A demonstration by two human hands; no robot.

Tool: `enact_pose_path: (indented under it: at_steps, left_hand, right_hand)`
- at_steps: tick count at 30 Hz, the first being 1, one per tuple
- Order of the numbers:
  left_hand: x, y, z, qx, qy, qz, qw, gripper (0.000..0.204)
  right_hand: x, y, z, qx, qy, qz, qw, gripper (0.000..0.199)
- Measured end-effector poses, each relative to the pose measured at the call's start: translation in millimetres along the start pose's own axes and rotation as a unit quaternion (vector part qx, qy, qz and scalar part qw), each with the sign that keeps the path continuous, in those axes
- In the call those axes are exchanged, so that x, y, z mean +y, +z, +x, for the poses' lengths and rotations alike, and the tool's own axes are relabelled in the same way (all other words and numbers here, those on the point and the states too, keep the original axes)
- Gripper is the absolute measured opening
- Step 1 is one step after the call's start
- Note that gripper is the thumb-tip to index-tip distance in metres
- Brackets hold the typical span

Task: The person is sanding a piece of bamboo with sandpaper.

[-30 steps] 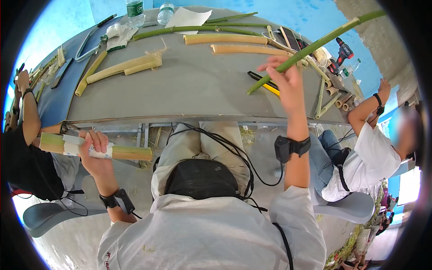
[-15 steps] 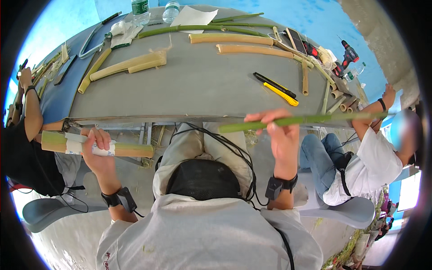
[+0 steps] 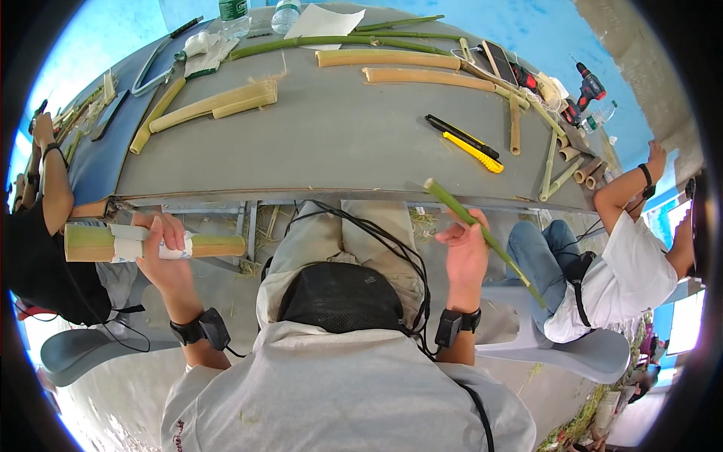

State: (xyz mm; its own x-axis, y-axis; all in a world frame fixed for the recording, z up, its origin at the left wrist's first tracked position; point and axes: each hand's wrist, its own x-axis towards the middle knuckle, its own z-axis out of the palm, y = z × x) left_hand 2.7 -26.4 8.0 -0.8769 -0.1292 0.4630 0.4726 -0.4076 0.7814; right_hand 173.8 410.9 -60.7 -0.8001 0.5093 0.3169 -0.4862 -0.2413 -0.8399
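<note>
holding wrapped bamboo (image 3: 217, 246), left grip (image 3: 162, 245); green stalk (image 3: 498, 247), right grip (image 3: 464, 242); bottle (image 3: 236, 27) bears green label (image 3: 233, 10).

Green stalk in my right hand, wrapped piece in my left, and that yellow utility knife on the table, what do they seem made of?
Green stalk: probably bamboo, smooth and slightly glossy, judging by its green skin. Wrapped piece: likely bamboo, dull, pale, with lengthwise streaks; its white wrapping could be paper or plastic. Yellow utility knife: apparently smooth plastic casing, given its bright, uniform colour.
</note>
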Motion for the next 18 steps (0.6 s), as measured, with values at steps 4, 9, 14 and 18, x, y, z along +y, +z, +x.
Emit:
enact_pose_path:
  at_steps: [4, 9, 14, 18]
  left_hand:
    - [-2, 2, 0, 0.02, 0.002, -0.009, 1.0, 0.02]
    - [-3, 2, 2, 0.028, -0.021, -0.023, 0.999, 0.021]
    - [-4, 0, 2, 0.045, -0.031, -0.033, 0.998, 0.022]
    - [-4, -1, 2, 0.03, -0.051, -0.016, 0.998, 0.02]
  right_hand:
    - [0, -11, -7, 0.048, -0.014, -0.006, 0.999, 0.035]
    - [15, -23, -9, 0.084, 0.064, 0.01, 0.994, 0.03]
    - [34, -28, -13, 0.086, 0.147, 0.064, 0.983, 0.027]
    - [42, -22, -18, 0.0, 0.194, 0.037, 0.98, 0.026]
